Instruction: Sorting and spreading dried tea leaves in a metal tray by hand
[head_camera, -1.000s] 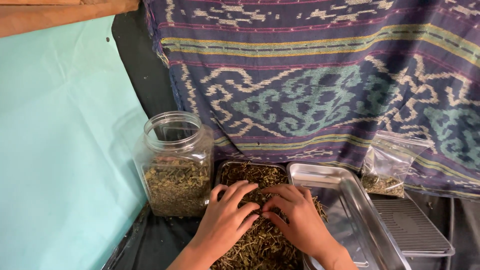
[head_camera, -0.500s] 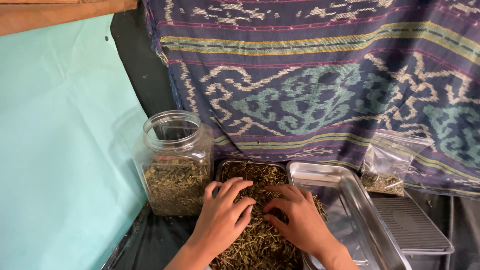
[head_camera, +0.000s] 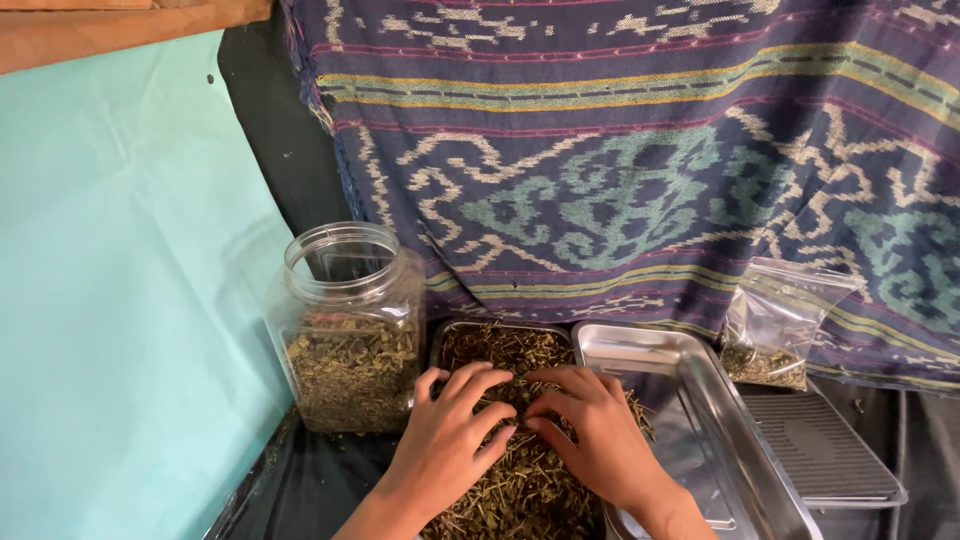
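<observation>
A metal tray (head_camera: 452, 331) heaped with dried brown-green herb stems (head_camera: 510, 350) lies at the bottom centre. My left hand (head_camera: 445, 445) rests palm down on the herbs, fingers spread and slightly curled. Beside it my right hand (head_camera: 595, 435) also presses on the pile, fingertips almost touching those of the left. Neither hand lifts anything clear of the heap. Left of the tray stands an open clear plastic jar (head_camera: 348, 325), about half full of crumbled dried herb.
A second, bare steel tray (head_camera: 690, 400) sits to the right, overlapping the first. Behind it a clear plastic bag (head_camera: 780, 325) holds some herb, above a dark ribbed tray (head_camera: 825, 450). A patterned woven cloth (head_camera: 640, 150) hangs behind; a teal sheet (head_camera: 120, 300) covers the left.
Both hands shifted slightly over the herb pile, the fingertips spreading apart and then coming close again. Jar, trays and bag stayed put.
</observation>
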